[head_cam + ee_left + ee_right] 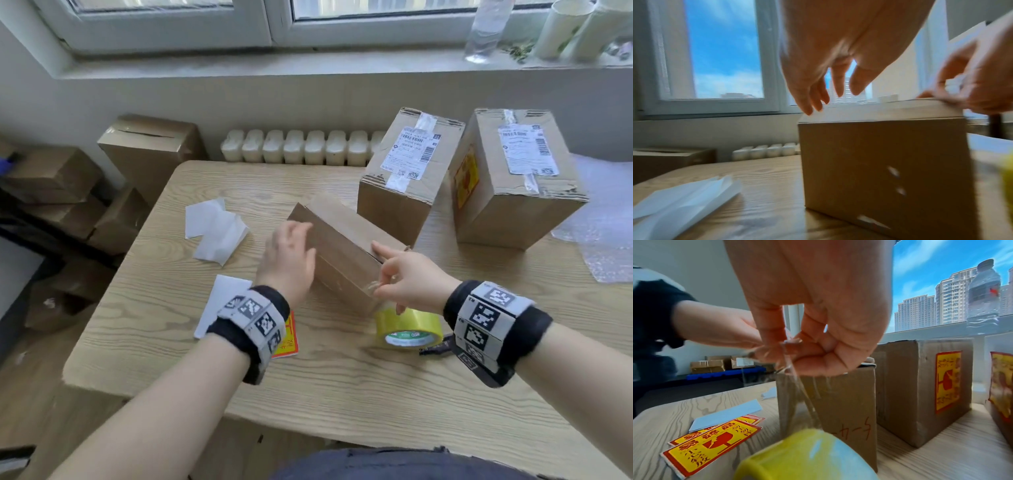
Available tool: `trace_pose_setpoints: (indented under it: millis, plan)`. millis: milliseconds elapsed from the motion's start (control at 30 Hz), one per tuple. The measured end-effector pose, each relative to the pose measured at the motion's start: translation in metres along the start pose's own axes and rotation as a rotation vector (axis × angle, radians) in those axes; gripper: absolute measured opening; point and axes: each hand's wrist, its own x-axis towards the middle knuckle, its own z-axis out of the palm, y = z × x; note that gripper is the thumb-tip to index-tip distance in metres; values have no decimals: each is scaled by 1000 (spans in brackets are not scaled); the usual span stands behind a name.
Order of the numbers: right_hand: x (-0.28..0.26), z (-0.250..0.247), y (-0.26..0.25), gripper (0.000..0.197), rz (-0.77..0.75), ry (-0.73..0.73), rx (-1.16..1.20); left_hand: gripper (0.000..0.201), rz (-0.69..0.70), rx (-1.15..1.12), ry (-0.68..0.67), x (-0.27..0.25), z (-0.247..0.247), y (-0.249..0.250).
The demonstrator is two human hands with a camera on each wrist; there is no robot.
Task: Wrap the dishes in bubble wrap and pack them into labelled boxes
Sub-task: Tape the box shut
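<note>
Paper scraps (215, 229) lie at the table's (164, 342) left. The left hand (291, 260), fingers loose and spread, hovers at the left end of the closed cardboard box (342, 246) mid-table, holding nothing. The right hand (407, 277) pinches a clear tape strip (803, 395) running up from the yellow tape roll (407, 325) just before the box. The strip looks twisted and could stick to itself or seal crookedly. The box's long axis runs diagonally, far-left to near-right, with two labelled boxes (407, 178) behind it on the right.
</note>
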Motion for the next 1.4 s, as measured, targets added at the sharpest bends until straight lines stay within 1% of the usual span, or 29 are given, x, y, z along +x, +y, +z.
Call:
trace_pose_setpoints:
  millis: [33,67,133,200,233,300,400,500,600,667,733,833,867,900,933,967,1000,1033,1067,1100,1133,1200,1233,1300,1400]
  plan:
    - [1,1,1,29,5,3,5,52,-80,34,-6,12,-4,-3]
    - [2,2,1,31,11,13,14,59,-131,72,-58,22,-7,-6]
    - [5,4,2,31,28,35,30,71,-160,114,-200,38,-6,-9]
    - [8,3,4,26,35,43,30,79,-187,32,-304,46,-2,-11]
    - [9,2,5,23,36,44,30,80,-214,-27,-331,48,0,-12]
    - [11,-2,5,22,37,54,35,80,-244,-62,-332,47,1,-13]
    - [11,-8,3,27,41,65,37,81,-266,1,-298,34,4,-9]
    - [7,-10,5,22,51,25,-13,83,-295,89,-236,13,11,-1]
    - [-3,-13,9,20,47,-7,-80,84,-361,101,-196,-4,16,12]
    - [-10,-16,9,24,22,21,-137,85,-397,129,-183,-10,22,24]
    - [-14,-17,7,26,-29,74,-203,84,-405,150,-172,-15,29,35]
    - [-14,-18,8,22,-64,88,-239,78,-356,167,-217,-20,34,41]
    - [-13,-19,9,21,-53,73,-214,74,-332,170,-213,-20,31,41]
    - [-13,-19,11,19,-39,62,-184,70,-291,170,-172,-20,27,41]
    - [-13,-20,12,17,-28,61,-162,64,-223,141,-101,-20,22,42]
    - [-12,-20,13,16,-27,67,-142,61,-128,60,-34,-20,16,45]
    - [-13,-21,13,16,-31,74,-115,60,-17,-55,-6,-20,11,49]
    - [-13,-21,13,17,-41,82,-79,62,83,-167,-28,-20,5,56]
    - [-14,-21,12,19,-51,88,-44,62,147,-252,-85,-21,2,63]
    - [-15,-21,12,20,-62,89,-7,56,169,-298,-147,-23,0,69]
    - [-16,-21,11,20,-74,87,31,43,163,-317,-179,-25,0,73]
    - [-21,-23,10,18,-115,80,94,16,136,-353,-128,-26,0,78]
    - [-22,-23,11,17,-137,75,121,7,124,-358,-102,-26,-1,79]
    - [-24,-23,14,13,-151,61,171,2,128,-315,-92,-27,-6,82]
    - [-29,-22,20,13,-176,88,256,3,199,-178,-104,-27,-15,94]
